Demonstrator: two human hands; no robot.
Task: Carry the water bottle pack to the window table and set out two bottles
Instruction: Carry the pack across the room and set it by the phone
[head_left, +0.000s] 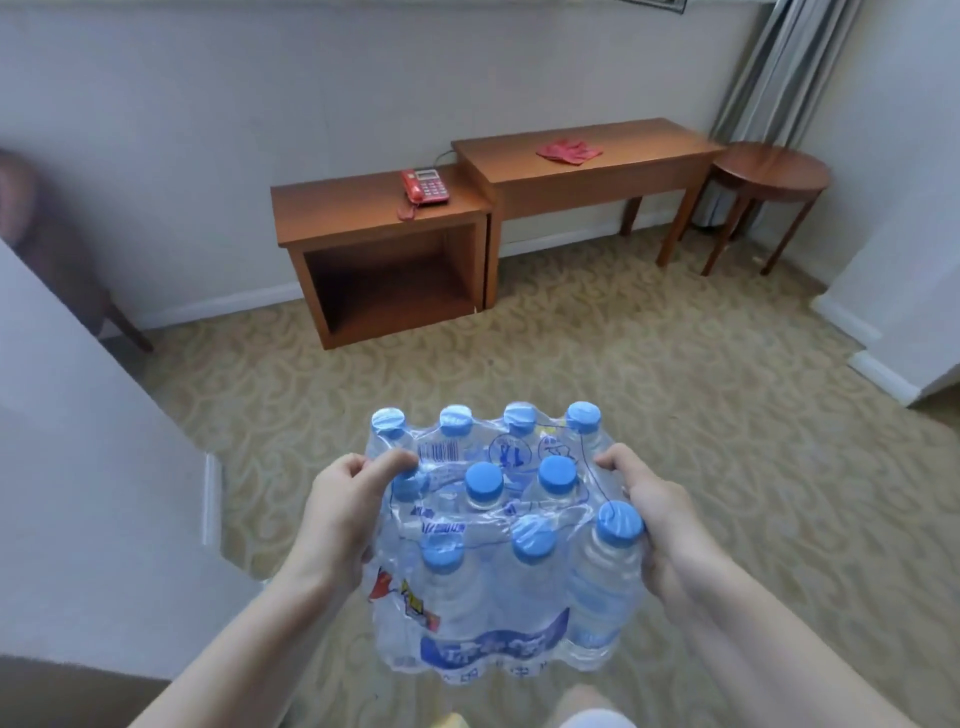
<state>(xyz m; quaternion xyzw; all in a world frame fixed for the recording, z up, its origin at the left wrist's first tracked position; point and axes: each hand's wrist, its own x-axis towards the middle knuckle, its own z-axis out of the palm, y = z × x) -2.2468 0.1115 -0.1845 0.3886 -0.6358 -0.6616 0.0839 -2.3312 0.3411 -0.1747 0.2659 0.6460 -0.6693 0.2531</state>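
Plastic-wrapped bottle pack between both hands

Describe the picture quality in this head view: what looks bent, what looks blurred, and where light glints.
Head view: the wide lens bows the wall and tilts the desk; the left edge smears an armchair into blur; soft, even daylight, no hard shadows; faint glints on the plastic wrap of the bottle pack, which looks sharp.
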